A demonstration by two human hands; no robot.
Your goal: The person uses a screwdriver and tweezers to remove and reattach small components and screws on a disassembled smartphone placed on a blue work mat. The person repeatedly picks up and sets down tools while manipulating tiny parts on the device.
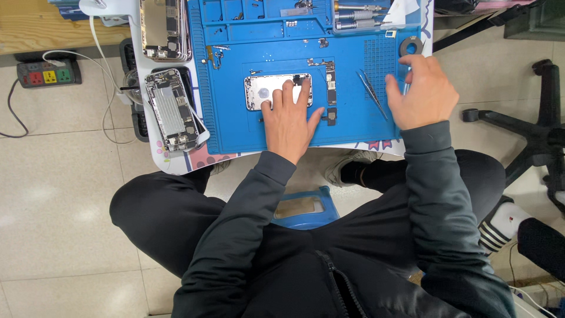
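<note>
Left hand [289,121] laid flat, fingers spread on an opened phone shell [276,90] at the blue mat's [235,126] middle, right hand [422,91] curled at its right edge, grip not discernible, tweezers [371,91] between.

Tiled floor [59,194], office chair base [529,135].

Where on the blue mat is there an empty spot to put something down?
The blue mat is bare left of the phone shell under the left hand, and along the front edge between that hand and the right hand. It is crowded around the circuit board, the tweezers and the back trays.
</note>
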